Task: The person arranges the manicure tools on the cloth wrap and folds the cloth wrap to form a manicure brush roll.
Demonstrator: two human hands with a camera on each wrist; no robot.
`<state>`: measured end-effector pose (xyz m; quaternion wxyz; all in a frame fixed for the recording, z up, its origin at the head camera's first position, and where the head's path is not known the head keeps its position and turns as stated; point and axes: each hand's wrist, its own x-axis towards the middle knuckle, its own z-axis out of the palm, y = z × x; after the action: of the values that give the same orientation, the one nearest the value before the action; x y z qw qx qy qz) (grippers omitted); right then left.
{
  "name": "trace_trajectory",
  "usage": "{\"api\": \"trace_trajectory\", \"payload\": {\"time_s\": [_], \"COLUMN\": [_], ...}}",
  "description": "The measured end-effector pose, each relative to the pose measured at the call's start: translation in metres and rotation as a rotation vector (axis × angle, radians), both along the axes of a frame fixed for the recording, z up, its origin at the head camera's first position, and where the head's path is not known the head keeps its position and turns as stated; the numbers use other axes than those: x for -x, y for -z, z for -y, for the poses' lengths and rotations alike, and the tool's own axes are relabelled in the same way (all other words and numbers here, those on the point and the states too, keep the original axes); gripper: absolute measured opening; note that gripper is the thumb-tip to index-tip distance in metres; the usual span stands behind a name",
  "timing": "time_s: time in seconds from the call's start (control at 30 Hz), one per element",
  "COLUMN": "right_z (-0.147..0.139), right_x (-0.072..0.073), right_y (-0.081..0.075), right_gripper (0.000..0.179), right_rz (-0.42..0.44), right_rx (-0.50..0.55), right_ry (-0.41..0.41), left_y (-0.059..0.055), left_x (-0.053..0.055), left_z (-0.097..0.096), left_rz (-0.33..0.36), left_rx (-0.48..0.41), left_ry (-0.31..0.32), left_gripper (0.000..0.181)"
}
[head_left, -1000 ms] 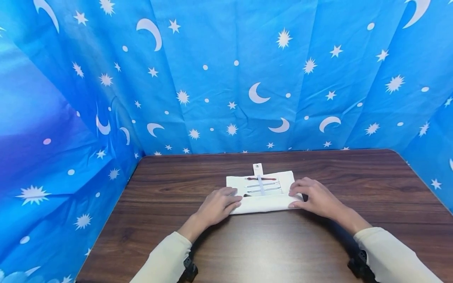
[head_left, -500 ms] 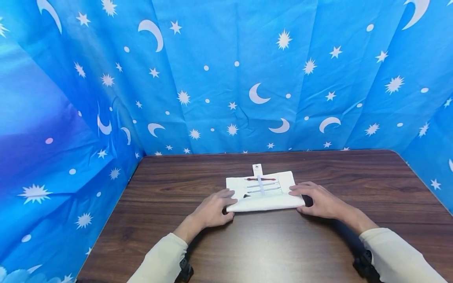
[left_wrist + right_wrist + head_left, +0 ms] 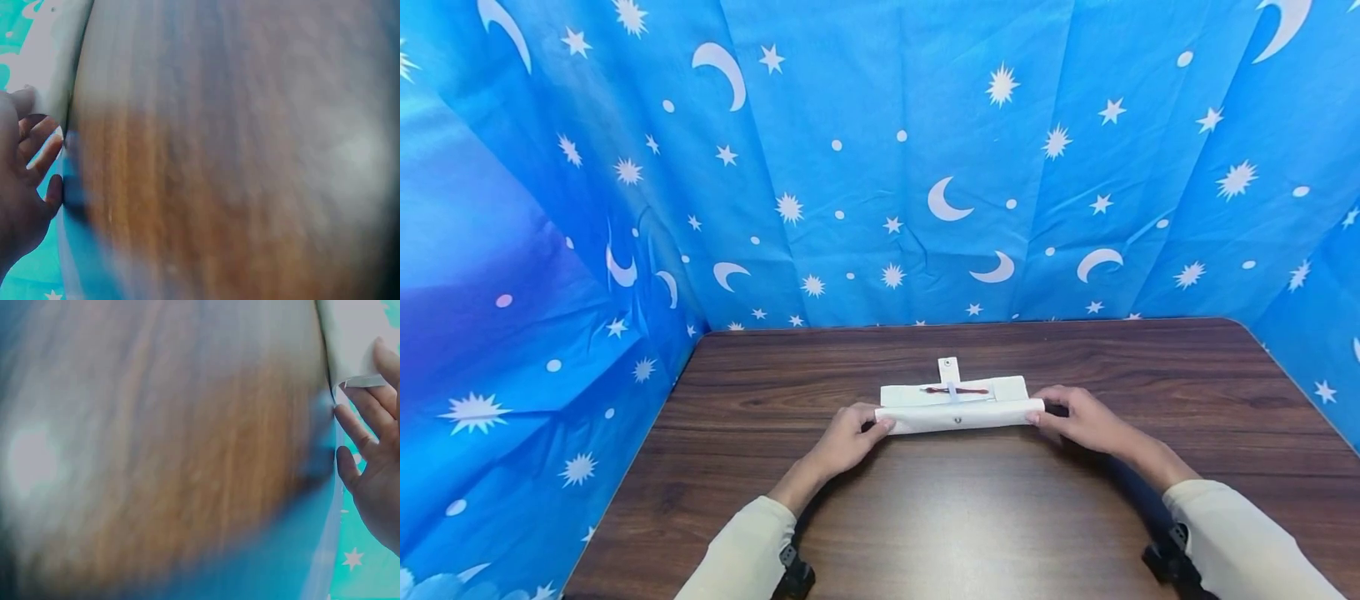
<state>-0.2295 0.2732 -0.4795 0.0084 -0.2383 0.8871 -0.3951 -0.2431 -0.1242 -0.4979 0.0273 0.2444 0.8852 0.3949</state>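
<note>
A white tool roll [image 3: 917,419], partly rolled from its near side, lies on the table in the head view. On its flat far part a dark red slim tool [image 3: 958,391] shows under a clear strap. A strap tab with a snap [image 3: 948,367] sticks out at the far edge, and another snap stud sits on the rolled part. My left hand [image 3: 846,439] grips the roll's left end between thumb and fingers. At the right end, my right hand [image 3: 1081,423] pinches it the same way. The wrist views show each thumb on the white material.
The dark wood-grain table [image 3: 970,517] extends around the roll on all sides. Behind it and at both sides hangs a blue curtain [image 3: 865,167] with white moons and stars. Black wrist cameras [image 3: 793,573] are strapped at both sleeves.
The near part of the roll has turned over away from me, covering the silver tools and bringing a snap stud into view. Both hands have closed on its ends.
</note>
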Motion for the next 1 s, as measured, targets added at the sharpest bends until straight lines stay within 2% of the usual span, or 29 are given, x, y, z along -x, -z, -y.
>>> {"api": "trace_trajectory", "payload": {"time_s": [0.1, 0.17, 0.23, 0.33, 0.43, 0.5, 0.63, 0.73, 0.8, 0.83, 0.93, 1.0], "right_z": [0.003, 0.006, 0.01, 0.017, 0.023, 0.026, 0.028, 0.027, 0.028, 0.028, 0.032, 0.038], "right_x": [0.001, 0.002, 0.005, 0.009, 0.013, 0.015, 0.019, 0.021, 0.023, 0.023, 0.024, 0.024], "right_y": [-0.001, -0.002, -0.003, -0.004, -0.004, -0.005, -0.005, -0.006, -0.006, -0.008, -0.015, -0.022], "right_gripper": [0.01, 0.012, 0.018, 0.029, 0.033, 0.033, 0.035, 0.035, 0.034, 0.034, 0.033, 0.032], "right_rz": [0.078, 0.134, 0.164, 0.183, 0.158, 0.127, 0.064, 0.037, 0.03, 0.027, 0.021, 0.016], "right_rx": [0.076, 0.118, 0.134, 0.132, 0.089, 0.043, -0.075, -0.154, -0.193, -0.208, -0.252, -0.27], "right_ry": [0.013, 0.04, 0.073, 0.121, 0.163, 0.185, 0.222, 0.234, 0.234, 0.236, 0.246, 0.263], "left_y": [0.001, 0.002, 0.002, 0.003, 0.003, 0.003, 0.0, -0.002, -0.003, -0.004, -0.008, -0.009], "left_x": [0.002, 0.004, 0.005, 0.006, 0.007, 0.007, 0.007, 0.007, 0.006, 0.005, 0.002, 0.001], "left_z": [-0.003, -0.004, -0.006, -0.007, -0.01, -0.012, -0.018, -0.023, -0.027, -0.029, -0.038, -0.045], "left_rz": [0.004, -0.009, -0.026, -0.085, -0.12, -0.114, -0.091, -0.159, -0.233, -0.28, -0.384, -0.414], "left_rx": [-0.074, -0.09, -0.076, 0.004, 0.096, 0.145, 0.185, 0.206, 0.231, 0.249, 0.305, 0.351], "left_ry": [-0.043, -0.065, -0.088, -0.119, -0.158, -0.19, -0.278, -0.309, -0.276, -0.24, -0.086, 0.014], "left_gripper": [0.023, 0.023, 0.024, 0.03, 0.036, 0.036, 0.024, 0.023, 0.025, 0.026, 0.031, 0.036]}}
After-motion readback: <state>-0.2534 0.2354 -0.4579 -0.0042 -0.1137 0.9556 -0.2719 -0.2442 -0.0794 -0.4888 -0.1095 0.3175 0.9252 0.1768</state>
